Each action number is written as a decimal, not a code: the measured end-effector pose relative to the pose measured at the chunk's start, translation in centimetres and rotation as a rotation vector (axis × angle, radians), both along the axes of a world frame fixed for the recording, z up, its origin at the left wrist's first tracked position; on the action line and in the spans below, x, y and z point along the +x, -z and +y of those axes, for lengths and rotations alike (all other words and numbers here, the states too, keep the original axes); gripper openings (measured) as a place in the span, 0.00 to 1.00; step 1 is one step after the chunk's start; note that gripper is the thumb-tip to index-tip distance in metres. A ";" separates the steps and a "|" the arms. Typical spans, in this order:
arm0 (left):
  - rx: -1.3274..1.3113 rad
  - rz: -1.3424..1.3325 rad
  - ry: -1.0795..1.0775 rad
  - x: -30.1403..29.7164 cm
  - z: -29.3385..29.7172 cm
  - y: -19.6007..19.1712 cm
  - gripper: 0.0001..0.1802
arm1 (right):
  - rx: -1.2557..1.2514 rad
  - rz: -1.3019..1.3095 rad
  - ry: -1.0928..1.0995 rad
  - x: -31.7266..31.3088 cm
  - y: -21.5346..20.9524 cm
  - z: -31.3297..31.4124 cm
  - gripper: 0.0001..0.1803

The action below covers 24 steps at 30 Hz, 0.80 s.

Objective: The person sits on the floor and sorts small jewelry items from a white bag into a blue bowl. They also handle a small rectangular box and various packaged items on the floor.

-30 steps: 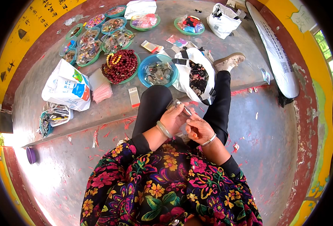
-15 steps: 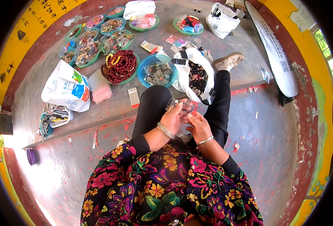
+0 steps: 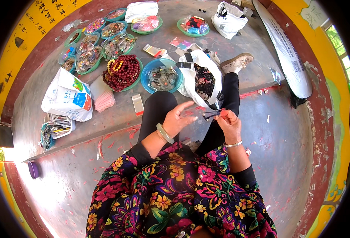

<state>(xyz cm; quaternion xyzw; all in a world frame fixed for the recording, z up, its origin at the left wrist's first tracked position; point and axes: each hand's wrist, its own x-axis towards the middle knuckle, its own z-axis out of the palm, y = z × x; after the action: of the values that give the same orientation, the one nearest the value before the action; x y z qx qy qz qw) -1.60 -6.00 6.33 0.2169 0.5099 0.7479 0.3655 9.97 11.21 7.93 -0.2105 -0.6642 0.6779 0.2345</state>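
My left hand [image 3: 177,119], with a pale bangle on the wrist, holds a small clear plastic sleeve [image 3: 196,115] over my knees. My right hand [image 3: 228,123], wearing a thin silver bracelet, pinches a small dark piece of jewellery [image 3: 211,114] at the sleeve's right end. Both hands sit above my black trouser legs. Just beyond them an open white bag [image 3: 202,79] holds dark beaded items. A blue bowl [image 3: 148,77] of dark jewellery stands to its left.
A green plate of red bead strings [image 3: 122,72], several more green plates [image 3: 88,58] of trinkets, white plastic bags [image 3: 67,95], a pink stack of packets [image 3: 103,98] and a tray of tools [image 3: 54,127] lie on the raised concrete step. A long white sack [image 3: 286,55] lies at right.
Both hands have lifted and moved up and right, away from my lap. The left fingers have spread on the clear sleeve, and the right hand now holds the dark piece at its end.
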 end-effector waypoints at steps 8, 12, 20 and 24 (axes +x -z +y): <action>-0.181 0.124 0.404 0.6 1.4 -2.8 0.19 | 0.146 -0.123 -0.198 0.5 -2.2 -0.5 0.05; -0.128 0.007 0.383 1.7 2.1 -2.5 0.14 | 0.031 -0.082 -0.156 0.4 -2.7 -0.6 0.04; -0.172 -0.123 0.271 2.3 2.2 -1.8 0.13 | -0.138 0.049 -0.095 0.0 -1.9 -1.6 0.07; -0.151 -0.168 0.225 2.2 2.1 -1.1 0.11 | -0.257 -0.047 -0.180 0.1 -2.1 -1.8 0.08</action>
<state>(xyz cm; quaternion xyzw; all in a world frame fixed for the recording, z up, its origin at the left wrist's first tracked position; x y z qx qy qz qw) 0.59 -3.86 7.47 0.1809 0.5049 0.6773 0.5037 10.10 9.39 10.02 -0.1940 -0.5937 0.7704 0.1282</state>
